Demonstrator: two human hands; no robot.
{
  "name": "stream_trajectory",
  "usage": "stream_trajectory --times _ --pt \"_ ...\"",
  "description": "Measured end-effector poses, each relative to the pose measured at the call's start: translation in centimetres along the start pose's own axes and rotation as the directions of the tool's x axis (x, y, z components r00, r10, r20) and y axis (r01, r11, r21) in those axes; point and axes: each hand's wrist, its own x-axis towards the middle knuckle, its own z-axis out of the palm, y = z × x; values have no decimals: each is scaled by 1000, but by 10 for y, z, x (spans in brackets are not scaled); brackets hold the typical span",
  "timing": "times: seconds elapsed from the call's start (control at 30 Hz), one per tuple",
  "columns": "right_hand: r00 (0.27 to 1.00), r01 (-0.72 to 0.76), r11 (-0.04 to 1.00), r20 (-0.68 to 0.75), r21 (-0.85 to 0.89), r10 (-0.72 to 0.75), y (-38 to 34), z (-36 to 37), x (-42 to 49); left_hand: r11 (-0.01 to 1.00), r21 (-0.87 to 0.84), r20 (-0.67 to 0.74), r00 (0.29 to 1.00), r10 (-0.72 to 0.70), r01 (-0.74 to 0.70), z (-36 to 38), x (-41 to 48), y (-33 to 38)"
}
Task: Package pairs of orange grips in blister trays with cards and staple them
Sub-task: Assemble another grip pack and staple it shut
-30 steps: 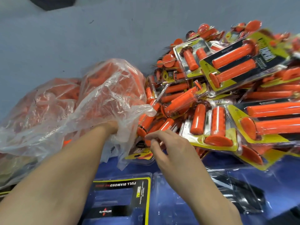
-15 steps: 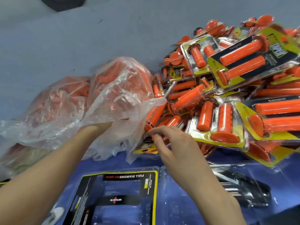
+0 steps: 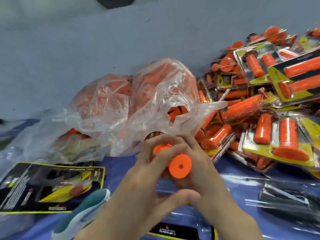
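Lying flat at my far left on the blue table [image 3: 121, 163] was a black-and-yellow printed card [image 3: 52, 186], its text too blurred for me to read. Just beside its near right corner sat a teal-and-white thing [image 3: 86, 207] that I could not identify. Behind the card slumped a crumpled clear plastic bag [image 3: 131, 104], bulging with loose grips whose orange colour showed through the film; through a gap on its right side one of them showed plainly. In the middle, just in front of the bag, my left hand [image 3: 147, 172] and my right hand [image 3: 206, 172] were pressed close together, both curled round the same two orange grips [image 3: 180, 166], which lay side by side between them. One grip pointed its round flanged end, with a small hole in the centre, straight toward me; the other sat just to its left, mostly covered by my left hand. Motion blur kept me from telling how each thumb lay. Below my wrists a second card [image 3: 173, 231] peeked out at the near edge. To the right, a big heap of finished blister packs [image 3: 270, 101], each showing a pair of grips on a yellow-and-black backing, was stacked untidily against the grey wall [image 3: 86, 40] and touched the bag. Nearer me on the right lay something black [image 3: 285, 200] under glossy clear plastic.
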Motion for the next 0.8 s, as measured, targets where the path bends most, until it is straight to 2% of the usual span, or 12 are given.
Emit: stream_trajectory --times 0.07,0.1,0.13,0.2,0.3,0.47,0.57,0.67,0.73,0.8 --pt "994 -47 989 -86 143 60 -2 6 2 984 -76 -137 976 -168 159 -9 -8 -9" --pt "988 -92 959 -95 270 122 -4 8 2 950 -146 -223 927 -302 275 -12 -11 -14" --pt "981 -141 903 -67 405 183 -6 11 2 888 -252 -241 864 -442 384 -15 -13 -19" --pt "969 -211 807 11 551 245 -10 16 1 759 -416 -130 794 -594 500 -14 -17 -31" --pt "955 -273 751 73 602 289 -12 25 -1 714 -458 -95 769 -632 530 -13 -22 -40" --pt "956 -256 752 41 608 292 -7 30 -6 654 -569 -129 731 -670 499 -7 -28 -44" --pt "946 -325 779 181 536 270 1 23 -8 620 -573 -141 680 -719 536 -7 -31 -49" --pt "907 -389 842 318 374 277 10 -2 -11 635 -509 -154 664 -731 581 -11 -37 -61" --pt "917 -378 866 262 328 301 13 -20 -13 650 -437 -149 662 -735 622 -10 -42 -67" --pt "936 -352 916 84 192 342 20 -33 -16 642 -368 -129 647 -752 673 -4 -46 -70"
